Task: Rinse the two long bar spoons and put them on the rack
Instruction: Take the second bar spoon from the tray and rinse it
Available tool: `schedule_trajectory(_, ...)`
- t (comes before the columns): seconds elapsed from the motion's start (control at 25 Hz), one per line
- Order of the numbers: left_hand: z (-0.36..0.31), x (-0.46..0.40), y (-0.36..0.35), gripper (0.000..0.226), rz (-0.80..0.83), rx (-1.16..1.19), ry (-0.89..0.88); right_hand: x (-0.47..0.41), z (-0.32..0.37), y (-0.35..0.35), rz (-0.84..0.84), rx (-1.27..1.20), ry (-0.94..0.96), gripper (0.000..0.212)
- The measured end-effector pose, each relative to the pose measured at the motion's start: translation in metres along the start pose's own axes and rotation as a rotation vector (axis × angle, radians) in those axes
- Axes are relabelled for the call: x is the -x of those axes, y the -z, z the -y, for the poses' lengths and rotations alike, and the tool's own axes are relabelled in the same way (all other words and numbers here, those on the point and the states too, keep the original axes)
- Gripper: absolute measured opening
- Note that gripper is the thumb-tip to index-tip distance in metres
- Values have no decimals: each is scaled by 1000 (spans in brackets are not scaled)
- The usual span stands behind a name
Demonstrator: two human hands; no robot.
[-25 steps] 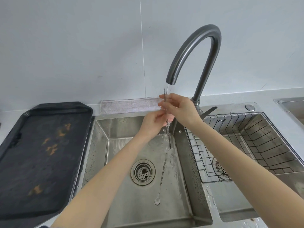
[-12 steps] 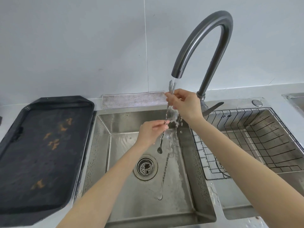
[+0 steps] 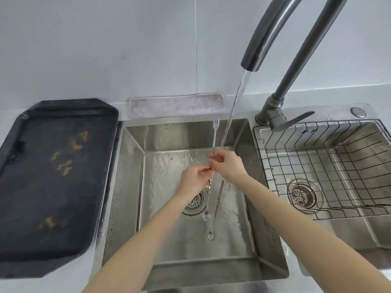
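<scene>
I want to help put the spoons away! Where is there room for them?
The wire rack in the right basin is bare inside. The black tray left of the sink is bare too. It is crowded under the water stream, where both hands hold a bar spoon.

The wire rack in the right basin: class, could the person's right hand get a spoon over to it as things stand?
Probably yes. The right hand pinches the held bar spoon just left of the wire rack; only the faucet handle stands near that path, and the rack's top is open.
</scene>
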State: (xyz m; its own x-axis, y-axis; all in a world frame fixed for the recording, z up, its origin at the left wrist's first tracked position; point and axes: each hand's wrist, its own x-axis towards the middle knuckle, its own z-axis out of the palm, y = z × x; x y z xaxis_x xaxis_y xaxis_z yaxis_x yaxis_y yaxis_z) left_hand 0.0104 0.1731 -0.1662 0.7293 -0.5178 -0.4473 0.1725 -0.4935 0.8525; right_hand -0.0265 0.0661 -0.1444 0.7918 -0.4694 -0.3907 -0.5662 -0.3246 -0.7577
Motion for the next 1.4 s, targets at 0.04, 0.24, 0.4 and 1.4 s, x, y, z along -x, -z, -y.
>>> schedule_trajectory(0.04, 9, 0, -1, 24, 1, -15, 23, -2, -7, -7, 26, -8, -28, 24)
schedule_trajectory(0.24, 47, -4, -8, 10, 6, -84, 132, -11, -39, -38, 136, -42, -186, 26)
schedule_trajectory(0.4, 67, -13, -15, 14, -12, -115, 223, -19, -59, -53, 129, -93, -296, 29)
schedule_trajectory(1.4, 111, -24, -31, 35, 61, -354, 311, -25, -101, -88, 173, -170, -556, 36)
